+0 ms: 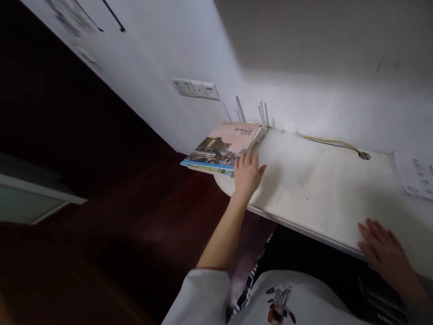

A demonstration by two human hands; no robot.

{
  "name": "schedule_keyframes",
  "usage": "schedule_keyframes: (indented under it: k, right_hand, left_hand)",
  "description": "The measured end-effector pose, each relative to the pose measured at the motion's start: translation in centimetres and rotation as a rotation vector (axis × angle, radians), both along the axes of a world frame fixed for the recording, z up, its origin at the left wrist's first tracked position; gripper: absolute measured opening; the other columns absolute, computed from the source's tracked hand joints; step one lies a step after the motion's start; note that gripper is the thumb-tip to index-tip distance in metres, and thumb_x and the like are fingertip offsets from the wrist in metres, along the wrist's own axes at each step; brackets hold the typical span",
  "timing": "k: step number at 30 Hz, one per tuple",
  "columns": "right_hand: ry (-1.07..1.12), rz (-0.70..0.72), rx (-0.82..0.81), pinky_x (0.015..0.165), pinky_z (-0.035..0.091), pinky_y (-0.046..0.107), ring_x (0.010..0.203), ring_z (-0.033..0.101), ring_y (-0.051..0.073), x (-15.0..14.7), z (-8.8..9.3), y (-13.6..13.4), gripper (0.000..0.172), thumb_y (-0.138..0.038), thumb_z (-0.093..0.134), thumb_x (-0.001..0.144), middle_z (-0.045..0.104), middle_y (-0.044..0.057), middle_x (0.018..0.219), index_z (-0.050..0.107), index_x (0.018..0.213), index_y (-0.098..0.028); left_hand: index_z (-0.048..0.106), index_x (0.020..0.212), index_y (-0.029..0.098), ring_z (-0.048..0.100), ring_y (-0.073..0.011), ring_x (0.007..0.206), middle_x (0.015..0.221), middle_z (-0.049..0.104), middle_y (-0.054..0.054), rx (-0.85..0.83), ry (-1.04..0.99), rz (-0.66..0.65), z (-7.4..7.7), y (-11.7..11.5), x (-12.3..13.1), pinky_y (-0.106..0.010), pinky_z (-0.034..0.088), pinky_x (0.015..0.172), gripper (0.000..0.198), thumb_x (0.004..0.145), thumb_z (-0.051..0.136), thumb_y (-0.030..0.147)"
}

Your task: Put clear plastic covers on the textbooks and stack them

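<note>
A short stack of books lies at the left end of the white desk. The top book has a pink cover with a picture of buildings and a blue strip along its lower edge. My left hand rests at the near right corner of the stack, its fingers laid over the edge and its thumb held apart to the right. Farther right, near the desk's front edge, my right hand lies on the surface with fingers spread and nothing in them.
White antennas rise behind the books, below a wall socket panel. A yellow cable runs along the wall into a round desk hole. Printed papers lie at the right. The dark red floor is left of the desk.
</note>
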State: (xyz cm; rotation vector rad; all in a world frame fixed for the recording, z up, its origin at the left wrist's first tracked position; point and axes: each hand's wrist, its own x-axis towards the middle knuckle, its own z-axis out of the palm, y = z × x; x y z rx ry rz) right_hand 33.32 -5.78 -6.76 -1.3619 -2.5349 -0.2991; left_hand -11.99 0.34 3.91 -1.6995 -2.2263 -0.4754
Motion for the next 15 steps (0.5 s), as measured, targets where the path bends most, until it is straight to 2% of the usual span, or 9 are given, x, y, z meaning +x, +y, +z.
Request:
schedule_keyframes:
  k: [1, 3, 5, 8, 10, 13, 15]
  right_hand:
    - [0.003, 0.001, 0.000, 0.104, 0.034, 0.049, 0.131, 0.042, 0.029, 0.0, -0.1, 0.0, 0.048, -0.045, 0.035, 0.092, 0.047, 0.011, 0.142, 0.049, 0.132, -0.022]
    - [0.012, 0.004, 0.001, 0.103, 0.034, 0.050, 0.131, 0.042, 0.029, 0.1, -0.3, 0.1, 0.049, -0.045, 0.035, 0.092, 0.046, 0.011, 0.142, 0.049, 0.133, -0.022]
    - [0.023, 0.012, 0.002, 0.103, 0.034, 0.050, 0.131, 0.042, 0.029, 0.2, -0.5, 0.1, 0.049, -0.046, 0.034, 0.092, 0.046, 0.011, 0.143, 0.049, 0.133, -0.022]
    - [0.045, 0.014, 0.000, 0.104, 0.033, 0.050, 0.131, 0.042, 0.029, 0.3, -0.7, 0.2, 0.049, -0.046, 0.034, 0.091, 0.047, 0.011, 0.142, 0.049, 0.132, -0.023]
    - [0.054, 0.011, -0.008, 0.104, 0.033, 0.051, 0.130, 0.043, 0.029, 0.2, -0.7, 0.1, 0.049, -0.046, 0.034, 0.091, 0.048, 0.010, 0.141, 0.049, 0.133, -0.024]
    - [0.069, 0.009, -0.026, 0.104, 0.033, 0.052, 0.130, 0.043, 0.029, 0.1, -0.6, 0.1, 0.049, -0.047, 0.035, 0.091, 0.049, 0.010, 0.140, 0.048, 0.133, -0.026]
    - [0.100, 0.010, -0.033, 0.104, 0.034, 0.052, 0.130, 0.043, 0.029, 0.1, -0.7, 0.2, 0.049, -0.047, 0.036, 0.090, 0.049, 0.008, 0.140, 0.049, 0.133, -0.028]
  left_hand:
    - [0.045, 0.134, 0.006, 0.034, -0.0370, 0.134, 0.143, 0.040, -0.024, -0.028, 0.006, 0.091, 0.5, 0.6, -1.0, -0.052, 0.026, 0.107, 0.054, 0.090, 0.046, 0.037]
    - [0.041, 0.134, -0.004, 0.037, -0.0413, 0.131, 0.139, 0.039, -0.033, -0.125, -0.008, 0.247, 1.1, 1.6, -2.6, -0.056, 0.029, 0.103, 0.055, 0.090, 0.043, 0.030]
    - [0.042, 0.130, -0.010, 0.044, -0.0413, 0.124, 0.132, 0.044, -0.037, -0.202, -0.006, 0.316, 1.1, 2.0, -3.3, -0.053, 0.036, 0.098, 0.051, 0.090, 0.036, 0.021]
    - [0.045, 0.126, -0.011, 0.051, -0.0389, 0.117, 0.124, 0.050, -0.037, -0.245, 0.051, 0.327, 1.0, 1.5, -3.0, -0.048, 0.044, 0.089, 0.046, 0.088, 0.029, 0.010]
    - [0.052, 0.119, -0.009, 0.057, -0.0372, 0.111, 0.117, 0.056, -0.035, -0.312, 0.057, 0.311, 1.6, 0.9, -2.6, -0.044, 0.047, 0.084, 0.042, 0.087, 0.030, 0.008]
    - [0.061, 0.107, 0.001, 0.065, -0.0331, 0.098, 0.101, 0.065, -0.028, -0.414, 0.024, 0.251, 4.0, -0.2, -2.6, -0.041, 0.050, 0.079, 0.034, 0.086, 0.035, 0.010]
    - [0.062, 0.105, 0.007, 0.067, -0.0317, 0.092, 0.095, 0.068, -0.023, -0.357, 0.021, 0.247, 6.4, -1.2, -2.8, -0.041, 0.051, 0.078, 0.033, 0.086, 0.036, 0.010]
